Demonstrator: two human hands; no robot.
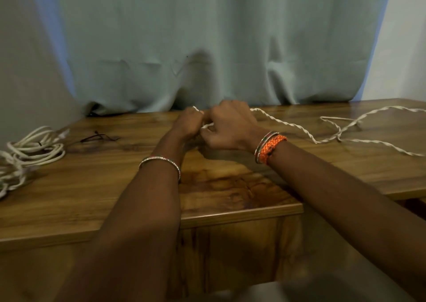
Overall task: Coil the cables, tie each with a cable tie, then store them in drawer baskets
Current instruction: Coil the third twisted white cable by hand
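A: State of the hands?

B: The left hand (190, 124) and right hand (230, 126) were held knuckle to knuckle above the wooden table (230, 186), fingers curled, both gripping one end of the white twisted cable (297, 126).

A: Cable position?

B: It was trailed loose across the tabletop to the right of the right hand. A coiled white cable (30, 151) was noted well left of the left hand, black cable ties (99, 137) between them. A curtain (207, 36) was seen behind the hands.
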